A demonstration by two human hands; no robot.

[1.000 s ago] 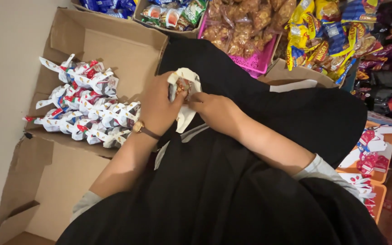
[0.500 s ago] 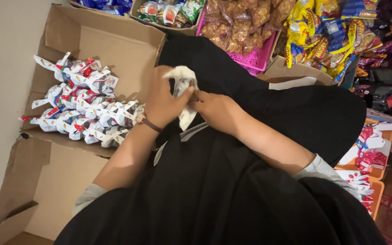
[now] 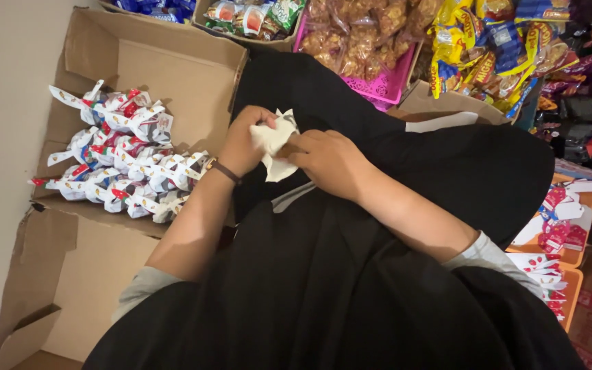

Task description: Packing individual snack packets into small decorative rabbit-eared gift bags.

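left hand (image 3: 244, 140) + right hand (image 3: 327, 159): fingers pinch crinkled white wrapper (image 3: 273, 142) | left: cardboard box (image 3: 173, 65), glossy twisted packets (image 3: 121, 161)

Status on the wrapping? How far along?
Done: a pile of wrapped white packets sits in the cardboard box. In hand: the left hand and right hand both grip one white wrapper over the lap. Left: flat wrappers lie on the orange trays; how many, I cannot tell.
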